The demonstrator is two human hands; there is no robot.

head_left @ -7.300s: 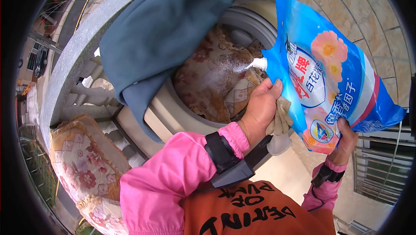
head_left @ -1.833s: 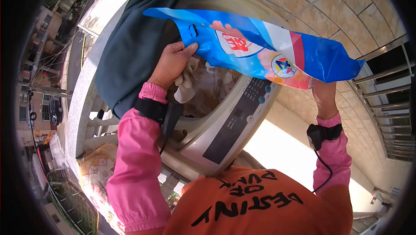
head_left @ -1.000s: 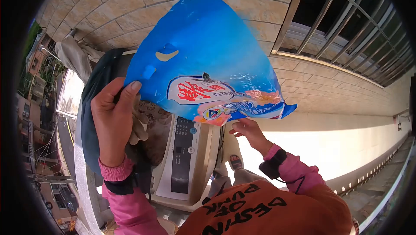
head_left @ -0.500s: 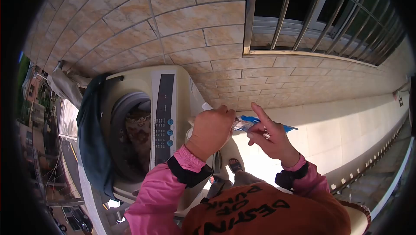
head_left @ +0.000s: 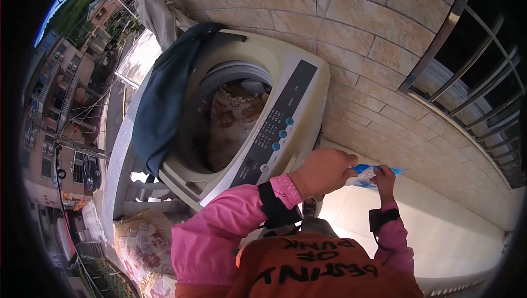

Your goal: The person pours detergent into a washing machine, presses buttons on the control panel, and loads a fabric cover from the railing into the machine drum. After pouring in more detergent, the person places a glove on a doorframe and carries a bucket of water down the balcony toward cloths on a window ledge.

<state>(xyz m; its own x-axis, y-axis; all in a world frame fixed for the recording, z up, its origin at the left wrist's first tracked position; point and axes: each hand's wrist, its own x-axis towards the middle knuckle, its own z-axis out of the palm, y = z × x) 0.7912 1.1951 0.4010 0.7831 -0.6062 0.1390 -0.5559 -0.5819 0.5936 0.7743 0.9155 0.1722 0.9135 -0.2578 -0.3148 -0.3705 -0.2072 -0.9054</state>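
Observation:
A blue-and-white plastic packet (head_left: 364, 177) is held between my two hands. My left hand (head_left: 324, 173) is closed, its thumb and fingertips pinching the packet's left end. At the packet's right part is my right hand (head_left: 386, 180), fingers bent and closed on the plastic. What is inside the packet I cannot make out. Just left of my hands stands a top-loading washing machine (head_left: 324, 95) with its lid up and a control panel (head_left: 278, 122) facing up. Patterned cloth (head_left: 233, 119) lies in its drum.
A dark green garment (head_left: 167, 95) hangs over the machine's far left edge. A tiled wall (head_left: 379, 111) and a barred window (head_left: 477, 84) are at upper right. Floral fabric (head_left: 145, 243) drapes over the ledge (head_left: 123, 160) at lower left.
My view has turned left, so the washing machine sits more central. The right hand's raised index finger has come down onto the packet; both hands stay with it.

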